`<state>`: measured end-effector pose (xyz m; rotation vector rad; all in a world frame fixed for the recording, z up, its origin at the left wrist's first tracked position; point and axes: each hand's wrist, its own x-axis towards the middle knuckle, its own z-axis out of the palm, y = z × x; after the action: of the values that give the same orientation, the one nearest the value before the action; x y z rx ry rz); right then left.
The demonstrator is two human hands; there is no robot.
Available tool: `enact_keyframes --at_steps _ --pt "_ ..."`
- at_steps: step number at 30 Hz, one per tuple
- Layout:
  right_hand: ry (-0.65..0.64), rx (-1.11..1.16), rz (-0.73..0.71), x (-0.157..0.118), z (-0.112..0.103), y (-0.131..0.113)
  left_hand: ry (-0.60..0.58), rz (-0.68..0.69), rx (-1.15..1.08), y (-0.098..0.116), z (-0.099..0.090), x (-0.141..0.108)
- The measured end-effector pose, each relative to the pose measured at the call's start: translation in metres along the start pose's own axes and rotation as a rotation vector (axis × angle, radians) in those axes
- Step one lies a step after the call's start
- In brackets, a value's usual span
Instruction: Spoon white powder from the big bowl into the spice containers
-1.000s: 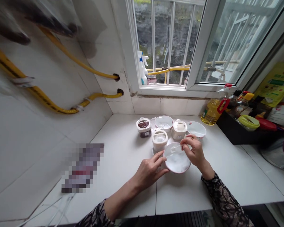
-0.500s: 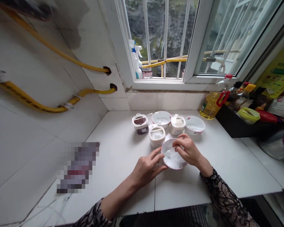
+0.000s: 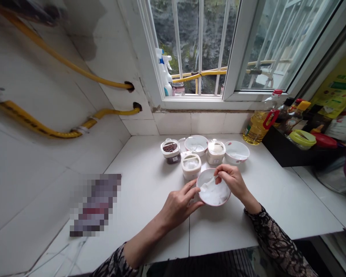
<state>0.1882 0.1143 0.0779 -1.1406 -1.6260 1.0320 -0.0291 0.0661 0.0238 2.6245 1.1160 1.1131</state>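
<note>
A white bowl (image 3: pixel 222 198) with a thin reddish rim stands on the counter before me, with white powdery stuff (image 3: pixel 212 192) inside. My left hand (image 3: pixel 181 204) grips its left side, fingers on the rim and thumb low at the front. Over the bowl's right side, my right hand (image 3: pixel 230 180) pinches a small white spoon (image 3: pixel 210 184), whose head rests in the white stuff. Just behind the bowl is an open white-rimmed jar (image 3: pixel 191 166) of white grains. Beyond it are a jar of dark red bits (image 3: pixel 171 151), another pale-filled jar (image 3: pixel 216 152) and two white bowls (image 3: pixel 196 145).
An oil bottle (image 3: pixel 256 127) with a red handle stands at the back right. Beside it a black box (image 3: pixel 282 151) holds bottles and lidded jars. A blurred-out object (image 3: pixel 96 204) lies on the left of the white counter (image 3: pixel 138 173). Yellow pipes (image 3: pixel 60 132) run along the left wall.
My right hand has shifted slightly right and its fingers have turned, moving the spoon in the bowl. More of the spoon shows now. My left hand keeps its hold.
</note>
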Motion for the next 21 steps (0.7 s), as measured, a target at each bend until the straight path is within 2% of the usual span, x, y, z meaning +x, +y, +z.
enact_keyframes --at_steps 6,15,18,21 --pt "0.096 0.219 0.121 0.008 -0.005 0.004 -0.008 -0.009 -0.015 0.001 0.0 0.001" --pt "0.117 0.339 0.206 0.014 -0.011 0.009 0.001 -0.004 0.0 0.001 0.001 0.002" --pt "0.137 0.361 0.196 0.016 -0.009 0.008 -0.004 -0.008 0.015 0.001 0.001 0.001" --pt "0.18 0.318 0.108 0.017 -0.002 0.005 0.003 -0.007 0.023 0.001 0.002 0.001"
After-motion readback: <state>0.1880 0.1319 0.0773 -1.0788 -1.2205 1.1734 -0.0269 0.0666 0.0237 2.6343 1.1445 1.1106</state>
